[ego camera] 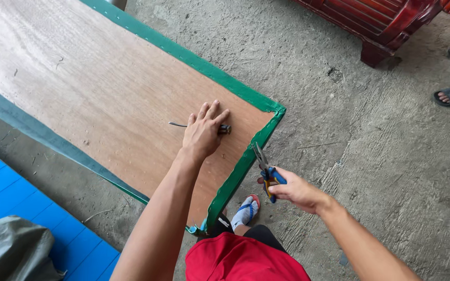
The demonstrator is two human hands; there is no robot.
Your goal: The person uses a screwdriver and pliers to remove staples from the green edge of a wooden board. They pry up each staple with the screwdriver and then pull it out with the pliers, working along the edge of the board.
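Left hand (202, 132) lies flat, fingers spread, over a screwdriver (224, 128) on the plywood board (95, 88); right hand (297, 191) grips pliers (264, 169) by the green fabric edging (246, 158), corner stretch apparently unfinished.

My left hand (202, 132) lies flat on the board (105, 88), palm down, over a thin metal tool (224, 129); its slim shaft shows to the left of my hand and its dark end to the right. The board is brown plywood w/ green cloth (246, 158) folded around its edges and over the corner. My right hand (295, 191) holds pliers (265, 167) w/ blue and yellow handles, the tips pointing up, just beside the green edge near the corner.
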